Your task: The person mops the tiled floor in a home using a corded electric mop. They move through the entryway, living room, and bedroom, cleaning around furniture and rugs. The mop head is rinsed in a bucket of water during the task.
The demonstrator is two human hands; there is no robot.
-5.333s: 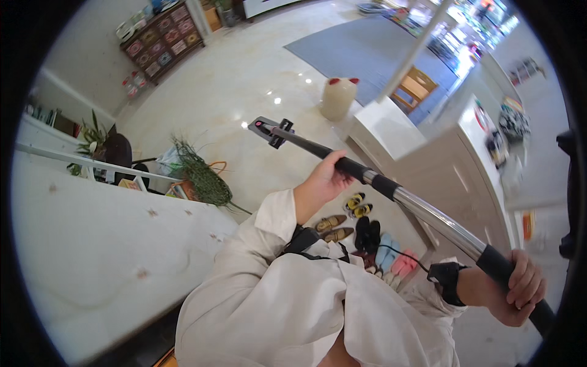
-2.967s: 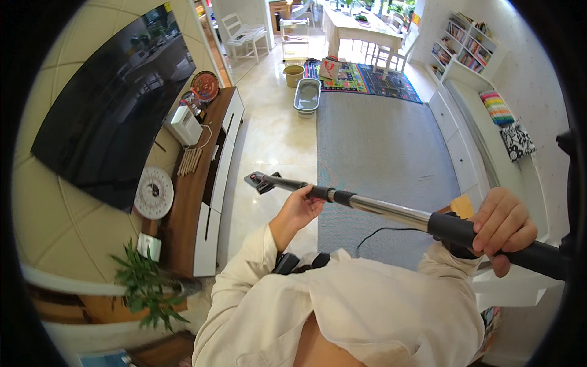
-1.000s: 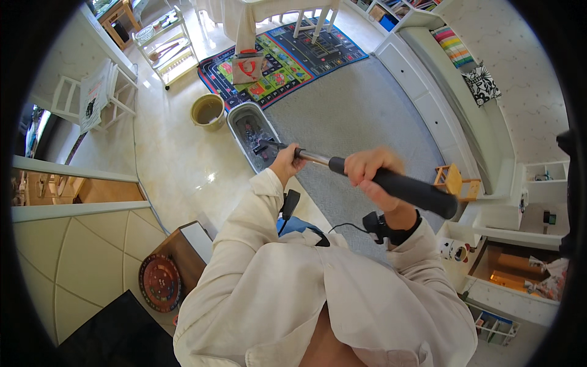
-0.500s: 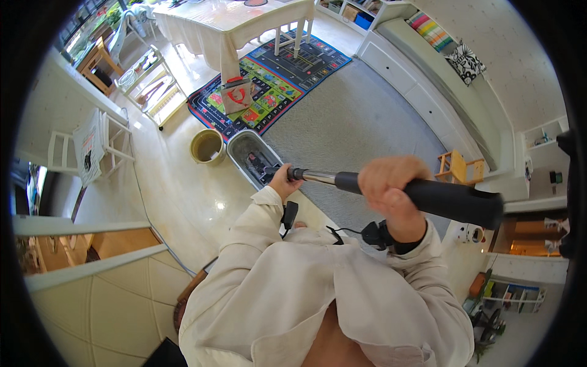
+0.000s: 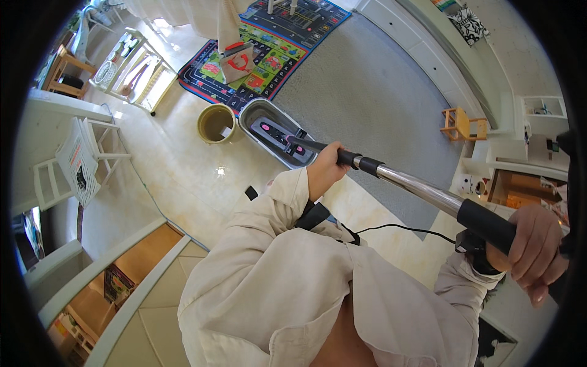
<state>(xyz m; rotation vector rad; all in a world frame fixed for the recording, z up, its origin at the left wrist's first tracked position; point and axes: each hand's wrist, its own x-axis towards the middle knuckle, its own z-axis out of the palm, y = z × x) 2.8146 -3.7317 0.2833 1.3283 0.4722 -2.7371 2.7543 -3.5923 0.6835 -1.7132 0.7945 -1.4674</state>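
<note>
The flat mop (image 5: 406, 183) slants across the view, its mop head (image 5: 275, 133) lying inside the oblong gray tub (image 5: 262, 109), lined up with the tub's length, and its pole rising toward the person's right side.

The left hand (image 5: 327, 171) grips the black lower part of the pole, fingers wrapped around it just outside the tub's near end; that arm is bent and angled forward from the body. The right hand (image 5: 535, 248) clasps the thick dark upper grip, knuckles up and fingers curled over it, the arm held out to the side (a black band (image 5: 480, 252) circles its wrist, with a thin cable (image 5: 416, 227) curving toward the waist).

Close beside the tub stands a round yellowish bucket (image 5: 212, 115). Beyond it, a road-pattern play mat (image 5: 282, 85) bears a beige bag (image 5: 236, 66) (red design facing out). A gray rug (image 5: 373, 92) spreads to the right, with a small wooden chair (image 5: 461, 125) near its edge.
</note>
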